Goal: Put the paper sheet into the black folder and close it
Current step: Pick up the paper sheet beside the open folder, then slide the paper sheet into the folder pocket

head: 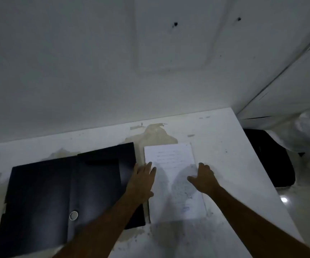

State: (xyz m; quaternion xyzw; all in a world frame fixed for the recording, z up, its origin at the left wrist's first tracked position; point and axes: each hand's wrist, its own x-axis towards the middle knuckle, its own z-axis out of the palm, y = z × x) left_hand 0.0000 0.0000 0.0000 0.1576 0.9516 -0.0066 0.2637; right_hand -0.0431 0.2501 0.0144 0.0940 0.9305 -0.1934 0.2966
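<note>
The black folder [44,198] lies open and flat on the left half of the white table, with a round metal ring hole [73,215] near its spine. Just right of it lies the paper sheet [171,159], white with faint handwriting. My left hand [143,180] hovers with fingers spread over the gap between the folder's right edge and the sheet's left edge. My right hand [204,178] is over the sheet's right edge, fingers apart and thumb pointing left. Neither hand grips anything. The hands cast shadows on the sheet.
The worn white table [225,138] stands against a white wall [94,71], with stains near the back. The table's right edge runs diagonally; beyond it sit a black object [273,161] and a white bag [307,131] on the floor.
</note>
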